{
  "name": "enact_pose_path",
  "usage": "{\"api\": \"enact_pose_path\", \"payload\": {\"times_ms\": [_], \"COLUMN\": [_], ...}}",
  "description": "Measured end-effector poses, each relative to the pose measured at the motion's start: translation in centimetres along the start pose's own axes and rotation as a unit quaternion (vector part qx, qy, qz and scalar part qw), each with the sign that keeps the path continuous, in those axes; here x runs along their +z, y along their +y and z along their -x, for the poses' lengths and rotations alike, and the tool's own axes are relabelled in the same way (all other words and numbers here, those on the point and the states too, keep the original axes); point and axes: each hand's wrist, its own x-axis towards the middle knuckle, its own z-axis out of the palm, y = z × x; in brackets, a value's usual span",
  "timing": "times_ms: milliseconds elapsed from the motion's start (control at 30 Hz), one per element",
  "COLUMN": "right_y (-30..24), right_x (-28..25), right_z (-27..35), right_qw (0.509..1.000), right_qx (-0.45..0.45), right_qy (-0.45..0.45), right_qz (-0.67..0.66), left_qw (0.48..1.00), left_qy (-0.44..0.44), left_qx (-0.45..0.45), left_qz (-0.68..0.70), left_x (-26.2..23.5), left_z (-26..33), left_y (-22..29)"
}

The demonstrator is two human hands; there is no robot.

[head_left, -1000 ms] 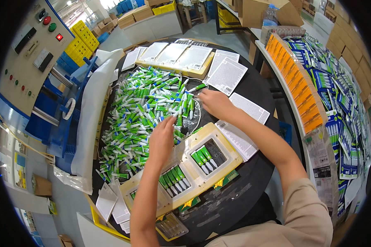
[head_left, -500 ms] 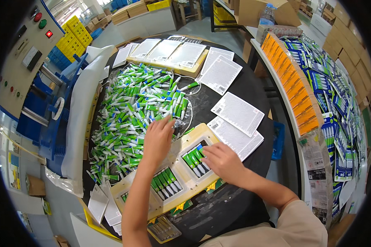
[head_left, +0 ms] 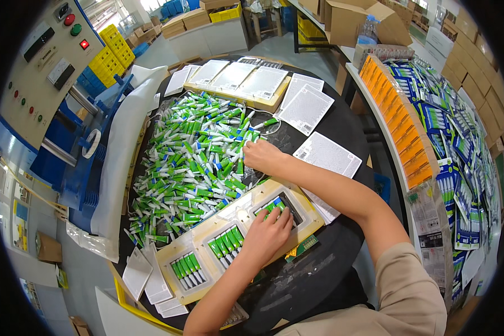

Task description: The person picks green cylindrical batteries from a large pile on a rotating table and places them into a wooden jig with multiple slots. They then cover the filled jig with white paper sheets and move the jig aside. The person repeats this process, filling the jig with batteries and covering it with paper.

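My left hand [head_left: 271, 231] lies over the right-hand compartment of a yellow-framed tray [head_left: 191, 232], fingers apart and resting on the small green-and-white tubes [head_left: 270, 208] there. Part of that compartment's dark bottom shows at its right end. The middle compartment holds a row of tubes [head_left: 226, 243], and so does the left one. Farther off, my right hand [head_left: 261, 157] reaches across to the right edge of a big heap of loose tubes [head_left: 193, 151]. Its fingers are curled closed among the tubes; what they hold is hidden.
White printed cards [head_left: 330, 155] lie to the right, with others [head_left: 151, 277] at the lower left. A second yellow tray [head_left: 235, 95] carrying cards stands behind the heap. Blue press machinery [head_left: 67, 162] is on the left. Packaged tubes [head_left: 439, 120] fill the right-hand table behind orange boxes [head_left: 395, 115].
My left hand has moved from the heap down to the tray's right compartment. My right hand has left that compartment and gone up to the heap. The view has shifted slightly.
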Motion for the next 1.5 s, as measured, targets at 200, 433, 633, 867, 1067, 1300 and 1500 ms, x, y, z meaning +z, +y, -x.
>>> {"api": "enact_pose_path", "payload": {"times_ms": [200, 433, 633, 867, 1067, 1300, 1500], "right_y": [1.1, -1.8, -7.2, -9.2, -9.6, -10.1, -9.9], "right_x": [-2.1, -7.8, -8.4, -7.5, -8.0, -7.8, -8.1], "right_z": [4.1, 16.2, 19.2, 19.2, 18.9, 18.9, 18.8], "right_qw": [0.968, 0.767, 0.813, 0.905, 0.942, 0.97, 0.964], "right_qx": [0.135, 0.346, 0.265, 0.156, 0.09, 0.047, 0.075], "right_qy": [0.152, 0.263, 0.31, 0.287, 0.278, 0.222, 0.177], "right_qz": [-0.148, -0.471, -0.416, -0.271, -0.163, -0.091, -0.186], "left_qw": [0.995, 0.991, 0.989, 0.994, 0.995, 0.991, 0.99], "left_qy": [-0.065, 0.114, 0.139, 0.094, 0.071, 0.047, 0.036], "left_qx": [0.052, 0.07, 0.029, -0.033, -0.06, -0.081, -0.08], "left_qz": [-0.046, -0.007, 0.052, 0.041, 0.046, 0.095, 0.113], "left_x": [-0.1, 1.3, 2.5, 2.3, 2.4, 2.5, 2.6], "left_z": [-2.0, -1.4, -0.4, 0.5, 1.6, 2.4, 2.5], "left_y": [0.0, 0.1, 1.3, 1.1, 1.7, 1.9, 1.7]}}
